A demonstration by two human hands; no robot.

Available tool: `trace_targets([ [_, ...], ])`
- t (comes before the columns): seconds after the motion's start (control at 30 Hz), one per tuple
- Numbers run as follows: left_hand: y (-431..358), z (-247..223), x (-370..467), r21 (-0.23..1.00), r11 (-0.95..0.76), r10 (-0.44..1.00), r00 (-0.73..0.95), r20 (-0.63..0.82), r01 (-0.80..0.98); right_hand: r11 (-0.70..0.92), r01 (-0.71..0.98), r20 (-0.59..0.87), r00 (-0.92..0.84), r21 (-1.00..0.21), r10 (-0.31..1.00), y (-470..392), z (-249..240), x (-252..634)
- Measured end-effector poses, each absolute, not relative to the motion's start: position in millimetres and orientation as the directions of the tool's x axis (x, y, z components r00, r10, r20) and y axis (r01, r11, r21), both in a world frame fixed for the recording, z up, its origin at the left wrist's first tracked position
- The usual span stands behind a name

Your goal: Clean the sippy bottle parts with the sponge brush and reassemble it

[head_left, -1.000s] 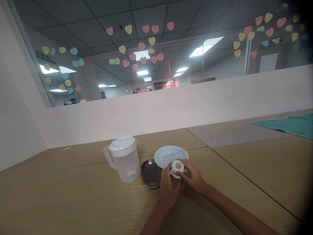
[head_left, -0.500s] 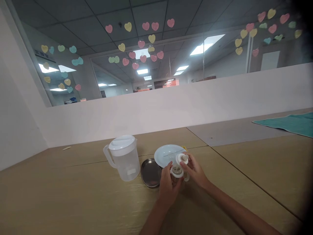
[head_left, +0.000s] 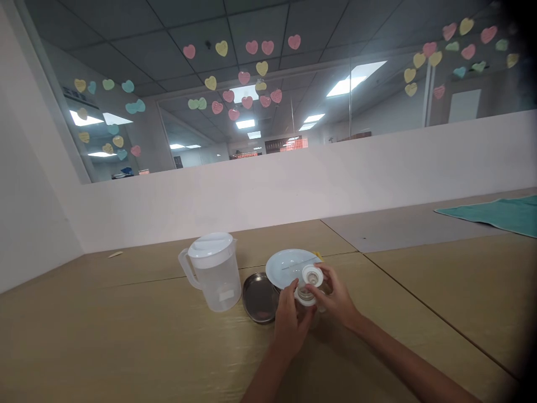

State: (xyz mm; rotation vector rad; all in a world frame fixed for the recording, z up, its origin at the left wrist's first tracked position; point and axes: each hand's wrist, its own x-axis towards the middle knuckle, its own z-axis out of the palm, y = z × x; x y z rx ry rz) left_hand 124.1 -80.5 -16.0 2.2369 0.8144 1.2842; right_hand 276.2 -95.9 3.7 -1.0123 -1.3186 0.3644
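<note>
My left hand [head_left: 289,320] is wrapped around a small bottle with a white collar [head_left: 305,298], which looks like a baby bottle with a clear handle at its right side. Its mouth faces up and its lower part is hidden by my fingers. Just above the mouth, my right hand [head_left: 338,296] pinches a white ring-shaped bottle top [head_left: 312,275] with a pale, teat-like centre. The top is tilted and off the bottle. Behind both hands lies a pale blue plate [head_left: 279,264]. A dark metal tray [head_left: 259,299] sits left of my left hand.
A clear plastic pitcher with a white lid [head_left: 215,274] stands left of the tray. Far right lies a teal cloth [head_left: 499,212]. A small pale scrap [head_left: 115,254] is on the table at left. A white wall [head_left: 268,190] rises behind the table.
My right hand has turned the bottle top so that its ring and centre face the camera more. My left hand keeps its hold on the bottle, nearly unmoved.
</note>
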Motion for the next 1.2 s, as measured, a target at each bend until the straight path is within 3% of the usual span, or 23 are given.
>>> trace_targets([
  [0.17,-80.4,-17.4,124.0,0.602,-0.748,0.661,0.399,0.636,0.279,0.681,0.169,0.662,0.481,-0.713,0.575,-92.8,14.7,283.7],
  [0.37,-82.1,-16.3,124.7,0.625,-0.736,0.672,0.395,0.627,0.26,0.755,0.182,0.671,0.618,-0.63,0.41,-89.7,20.4,290.9],
  [0.97,-81.2,-15.3,122.9,0.609,-0.742,0.667,0.409,0.623,0.281,0.678,0.082,0.601,0.548,-0.731,0.582,-64.7,-6.1,305.5],
  [1.2,-81.1,-14.4,122.4,0.587,-0.756,0.651,0.417,0.634,0.289,0.549,0.231,0.594,0.365,-0.803,0.717,-58.7,-22.0,302.4],
])
